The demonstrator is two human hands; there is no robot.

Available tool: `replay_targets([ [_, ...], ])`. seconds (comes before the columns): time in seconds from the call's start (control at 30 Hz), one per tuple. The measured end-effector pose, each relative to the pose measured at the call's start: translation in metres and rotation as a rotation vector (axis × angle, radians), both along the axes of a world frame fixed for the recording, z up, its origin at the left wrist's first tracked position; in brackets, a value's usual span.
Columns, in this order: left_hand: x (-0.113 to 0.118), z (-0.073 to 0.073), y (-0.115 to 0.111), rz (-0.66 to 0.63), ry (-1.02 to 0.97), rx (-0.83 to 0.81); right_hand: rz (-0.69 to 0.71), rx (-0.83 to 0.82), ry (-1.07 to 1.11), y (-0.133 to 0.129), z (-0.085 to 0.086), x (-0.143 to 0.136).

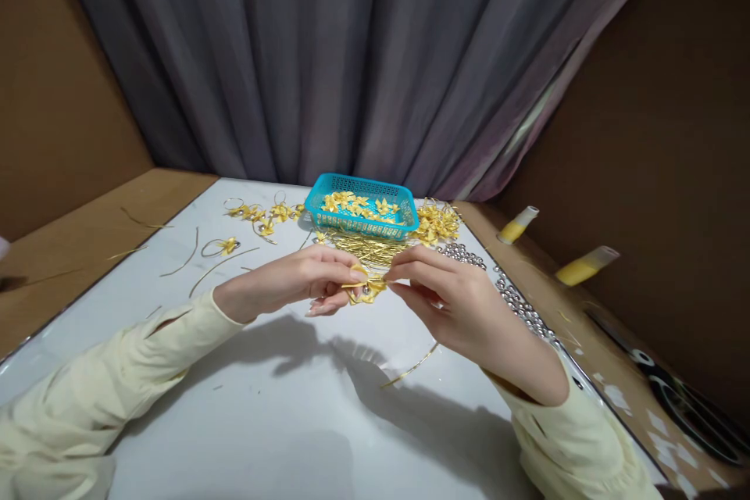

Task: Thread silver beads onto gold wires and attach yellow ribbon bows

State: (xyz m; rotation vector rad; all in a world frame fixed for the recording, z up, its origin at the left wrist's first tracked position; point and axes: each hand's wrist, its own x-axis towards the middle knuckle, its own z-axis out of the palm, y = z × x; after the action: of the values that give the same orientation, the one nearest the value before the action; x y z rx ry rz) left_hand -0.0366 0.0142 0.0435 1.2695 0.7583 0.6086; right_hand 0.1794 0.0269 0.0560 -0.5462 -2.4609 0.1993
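My left hand pinches a yellow ribbon flower between thumb and fingers, with a silver bead at its middle. Close against its right side, my right hand is closed, thumb and fingertips pressed together at the flower's edge. What those fingertips grip is too small to make out. Below the right hand a gold wire shows; whether it is held or lies on the table I cannot tell. Just beyond both hands lies a bundle of gold wires.
A turquoise basket with yellow flowers stands at the back. Wired flowers lie left, more flowers right. Silver beads line the right edge. Two bottles and black scissors lie on the brown surface.
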Motion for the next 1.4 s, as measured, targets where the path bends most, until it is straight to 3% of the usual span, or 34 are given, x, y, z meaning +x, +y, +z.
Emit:
replay_targets([
  [0.63,0.003,0.005,-0.003,-0.023,0.274,0.203,-0.054,-0.016,0.056,0.006,-0.003,-0.003],
  [0.77,0.001,0.004,-0.003,-0.041,0.228,0.191,-0.048,-0.009,0.024,0.007,-0.003,-0.004],
  [1.0,-0.007,-0.004,0.005,-0.099,-0.075,-0.052,0.051,0.034,0.019,0.008,-0.002,-0.002],
  [1.17,-0.008,-0.004,0.004,-0.085,-0.103,-0.068,0.038,0.044,0.068,0.003,0.001,-0.001],
  [1.3,-0.005,0.002,-0.001,-0.074,0.015,0.048,-0.043,-0.060,0.073,-0.002,0.005,-0.004],
  [1.4,-0.002,0.008,-0.006,-0.039,0.145,0.208,-0.099,-0.231,0.031,-0.004,0.007,-0.006],
])
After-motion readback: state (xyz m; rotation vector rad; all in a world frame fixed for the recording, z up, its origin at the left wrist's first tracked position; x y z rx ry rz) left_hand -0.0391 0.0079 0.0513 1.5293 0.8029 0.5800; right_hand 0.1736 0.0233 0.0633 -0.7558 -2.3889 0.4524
